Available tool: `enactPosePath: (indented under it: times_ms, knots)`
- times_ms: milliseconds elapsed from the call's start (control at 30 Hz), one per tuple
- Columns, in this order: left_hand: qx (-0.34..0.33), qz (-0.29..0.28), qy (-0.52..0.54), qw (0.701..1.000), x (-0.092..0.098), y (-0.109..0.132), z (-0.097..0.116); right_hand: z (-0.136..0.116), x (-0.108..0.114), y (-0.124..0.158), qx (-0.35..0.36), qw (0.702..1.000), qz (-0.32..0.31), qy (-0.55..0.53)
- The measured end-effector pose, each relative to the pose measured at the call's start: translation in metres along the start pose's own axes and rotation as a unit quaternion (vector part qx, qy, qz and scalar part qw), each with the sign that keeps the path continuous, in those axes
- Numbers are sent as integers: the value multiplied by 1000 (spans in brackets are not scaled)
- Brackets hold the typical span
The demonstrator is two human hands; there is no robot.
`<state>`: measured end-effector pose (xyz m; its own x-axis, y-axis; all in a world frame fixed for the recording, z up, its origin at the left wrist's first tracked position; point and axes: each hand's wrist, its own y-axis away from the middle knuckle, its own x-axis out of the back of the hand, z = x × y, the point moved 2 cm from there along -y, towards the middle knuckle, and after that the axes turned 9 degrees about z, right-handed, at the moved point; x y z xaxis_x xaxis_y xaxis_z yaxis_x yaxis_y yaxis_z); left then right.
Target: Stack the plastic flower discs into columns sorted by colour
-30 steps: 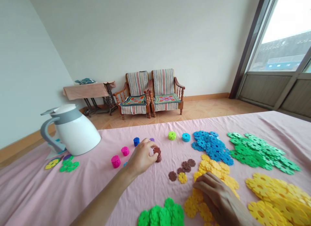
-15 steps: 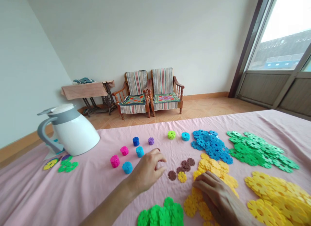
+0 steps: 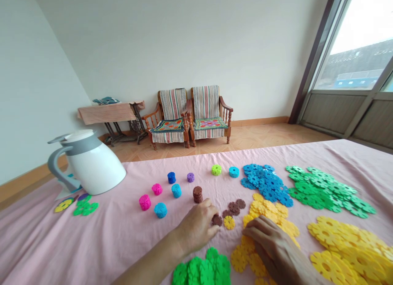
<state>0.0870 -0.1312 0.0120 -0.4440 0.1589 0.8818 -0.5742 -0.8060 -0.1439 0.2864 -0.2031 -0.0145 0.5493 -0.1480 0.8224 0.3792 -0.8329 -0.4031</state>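
Observation:
My left hand reaches over the pink cloth, thumb and fingers apart on either side of a loose brown disc. A stack of brown discs stands just behind that hand. Right of the brown disc lies a single yellow disc, with a few overlapping brown discs behind it. My right hand rests on the pile of yellow discs, fingers bent and close together; its fingertips are partly hidden, so whether it grips a disc does not show.
Small blue, pink and purple stacks stand at left centre. Bright green discs lie in front. Blue, green and more yellow discs spread rightward. A white jug stands at the far left.
My left hand has moved right and nearer, from the brown stack to the loose brown disc, uncovering the stack. My right hand has stayed on the yellow pile.

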Motion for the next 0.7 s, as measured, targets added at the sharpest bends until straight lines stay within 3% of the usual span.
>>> enactPosePath:
  times_ms: [133, 267, 367, 533, 700]
  knots:
    - [-12, 41, 27, 999, 9, 2, -3, 0, 0, 1, 8, 1000, 4, 4]
    - [31, 146, 30, 988, 38, -3, -17, 1, -2, 1, 3, 1000, 12, 9]
    - [66, 188, 18, 980, 56, -12, -32, 1, -3, 1, 3, 1000, 17, 6]
    - [68, 178, 6, 982, 58, -23, -46, 1, -2, 1, 11, 1000, 14, 13]
    - [70, 163, -1, 984, 55, -23, -46, 1, -2, 1, 13, 1000, 16, 14]
